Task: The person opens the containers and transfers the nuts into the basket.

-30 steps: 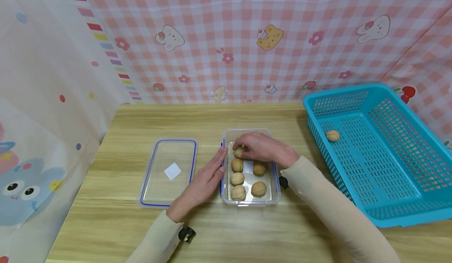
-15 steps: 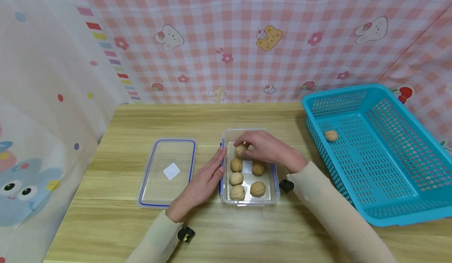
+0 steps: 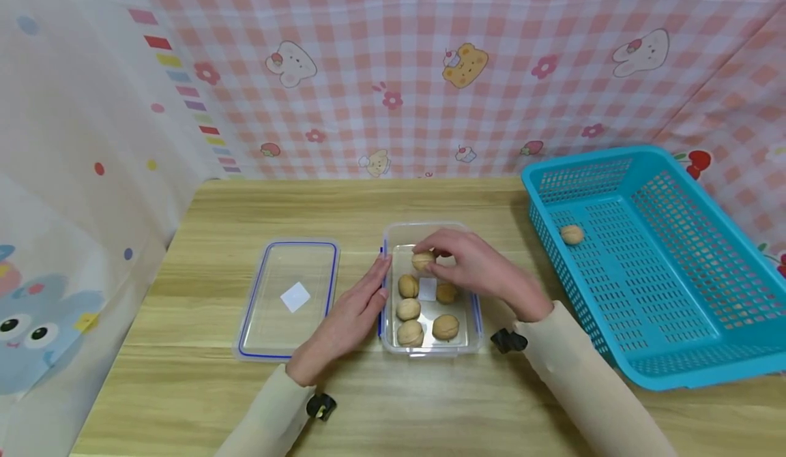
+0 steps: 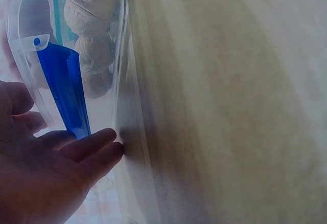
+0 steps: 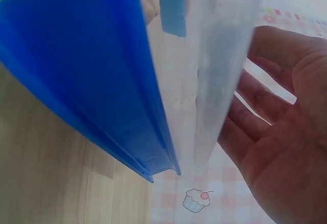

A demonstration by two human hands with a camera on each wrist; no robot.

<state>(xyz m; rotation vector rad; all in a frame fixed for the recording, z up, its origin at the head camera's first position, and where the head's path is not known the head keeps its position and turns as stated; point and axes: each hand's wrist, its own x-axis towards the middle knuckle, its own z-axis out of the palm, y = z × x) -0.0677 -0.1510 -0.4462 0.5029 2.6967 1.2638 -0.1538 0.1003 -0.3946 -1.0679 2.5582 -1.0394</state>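
Inside a clear plastic box (image 3: 451,349), my right hand (image 3: 482,266) pinches a walnut (image 3: 422,260) between thumb and fingers near the far left corner. Below it, several walnuts (image 3: 409,310) lie in a column along the left side, with two more on the right. The fingers of my left hand (image 3: 346,320) are straight against the box's left wall. In the left wrist view, that hand (image 4: 56,168) touches a blue latch flap (image 4: 64,88) hanging from the rim. From the right wrist, another blue flap (image 5: 87,81) shows large, while the clear wall partly covers my fingers.
A clear lid (image 3: 279,266) with a blue seal lies flat left of the box. On the right stands a turquoise basket (image 3: 623,368) with one walnut (image 3: 572,234) in it. A checked cloth (image 3: 344,102) hangs behind the wooden table (image 3: 393,409).
My right hand and forearm have shifted slightly right and back toward me, with the pinched walnut moving a little right too. My left hand keeps its place at the box.
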